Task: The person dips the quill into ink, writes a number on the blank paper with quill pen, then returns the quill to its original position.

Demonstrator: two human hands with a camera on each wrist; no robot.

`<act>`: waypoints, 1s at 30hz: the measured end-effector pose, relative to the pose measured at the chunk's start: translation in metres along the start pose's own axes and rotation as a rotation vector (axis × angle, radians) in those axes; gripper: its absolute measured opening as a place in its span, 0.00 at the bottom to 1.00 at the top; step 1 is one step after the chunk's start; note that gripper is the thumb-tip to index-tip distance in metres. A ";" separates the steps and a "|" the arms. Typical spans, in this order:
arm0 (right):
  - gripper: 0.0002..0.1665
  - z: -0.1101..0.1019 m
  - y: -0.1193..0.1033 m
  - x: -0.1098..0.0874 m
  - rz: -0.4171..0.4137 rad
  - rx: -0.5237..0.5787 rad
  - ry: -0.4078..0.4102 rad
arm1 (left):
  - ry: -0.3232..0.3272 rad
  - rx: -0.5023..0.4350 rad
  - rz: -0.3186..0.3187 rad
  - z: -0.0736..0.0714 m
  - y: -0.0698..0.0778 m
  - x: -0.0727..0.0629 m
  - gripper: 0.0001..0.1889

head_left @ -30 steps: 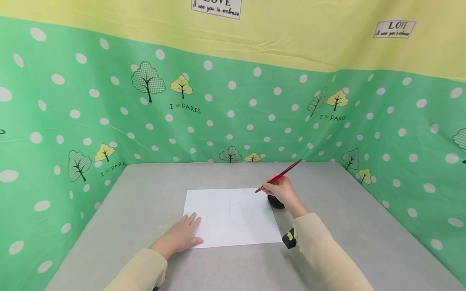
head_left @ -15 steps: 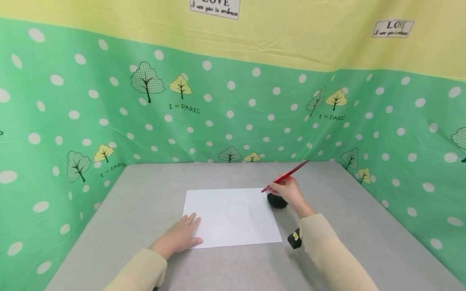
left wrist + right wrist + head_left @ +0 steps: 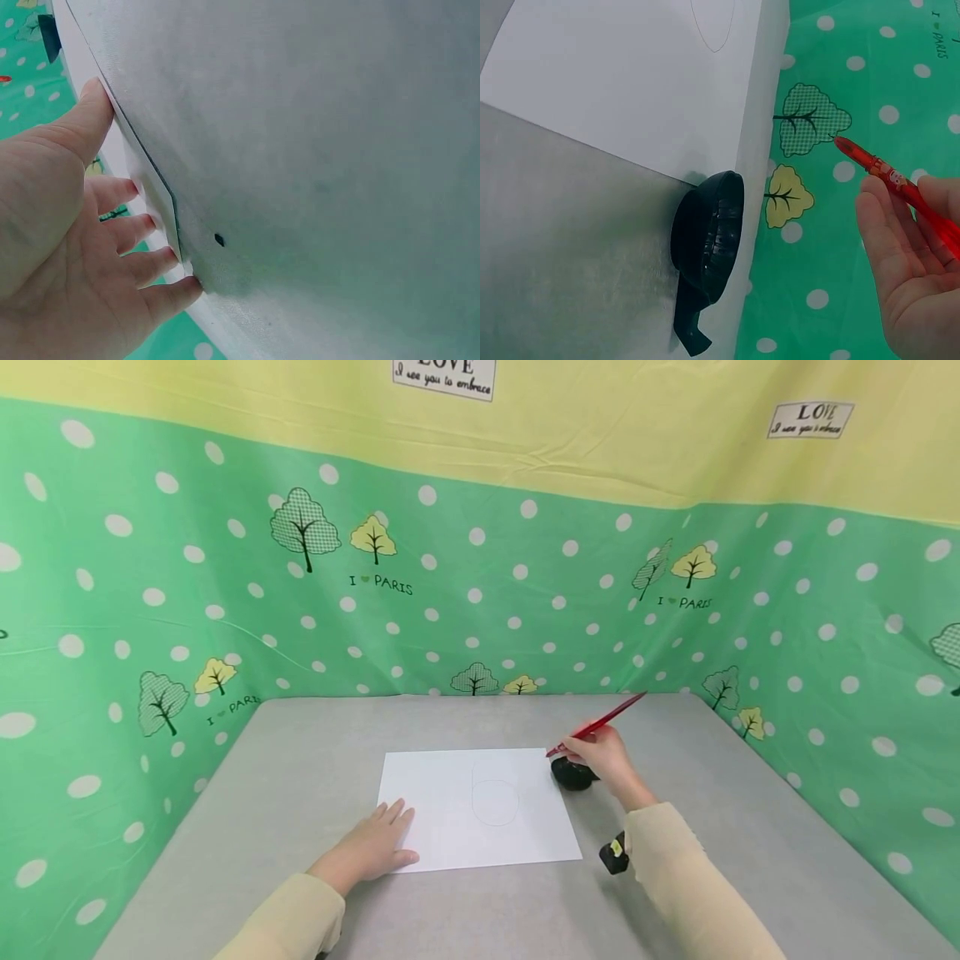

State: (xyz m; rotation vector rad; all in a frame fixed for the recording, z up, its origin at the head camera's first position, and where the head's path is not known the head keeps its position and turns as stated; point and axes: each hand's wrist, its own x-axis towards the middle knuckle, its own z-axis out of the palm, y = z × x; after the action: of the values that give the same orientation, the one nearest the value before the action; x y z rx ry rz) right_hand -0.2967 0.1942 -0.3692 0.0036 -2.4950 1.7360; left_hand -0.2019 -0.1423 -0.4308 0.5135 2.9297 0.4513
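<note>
A white sheet of paper (image 3: 438, 777) lies on the grey table, with a thin closed loop and a faint line rising from its left side drawn on it. My left hand (image 3: 372, 845) rests flat on the sheet's left edge, fingers spread. At the sheet's far right corner, my right hand (image 3: 606, 756) pinches a red pen (image 3: 611, 714) with a printed barrel. Its tip is raised off the paper in the right wrist view. Just below that hand sits a black rounded object (image 3: 709, 236) with a short bent stub, beside the paper's corner.
The grey table (image 3: 322, 735) ends at a green dotted cloth (image 3: 420, 635) on the back and both sides. A black wrist camera (image 3: 615, 853) hangs under the right sleeve (image 3: 682, 877).
My right hand has moved right with the red pen, from over the sheet to its far right corner, uncovering more of the black object. My left hand has stayed put.
</note>
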 end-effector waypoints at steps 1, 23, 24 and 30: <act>0.09 0.000 0.000 0.000 0.003 0.001 0.003 | 0.000 0.001 0.000 0.000 0.000 0.000 0.35; 0.06 -0.014 0.009 -0.001 -0.019 0.069 0.005 | 0.002 -0.001 0.001 -0.003 0.002 -0.001 0.35; 0.06 -0.015 0.010 -0.001 -0.016 0.062 0.006 | 0.002 0.001 0.000 -0.003 0.002 -0.001 0.36; 0.06 -0.018 0.011 -0.001 -0.008 0.025 0.016 | 0.003 0.000 -0.001 -0.002 0.002 -0.001 0.36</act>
State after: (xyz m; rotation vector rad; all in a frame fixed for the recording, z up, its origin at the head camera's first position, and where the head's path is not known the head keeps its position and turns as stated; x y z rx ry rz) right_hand -0.2947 0.2153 -0.3737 0.0015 -2.4590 1.7572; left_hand -0.2009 -0.1418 -0.4283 0.5110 2.9323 0.4528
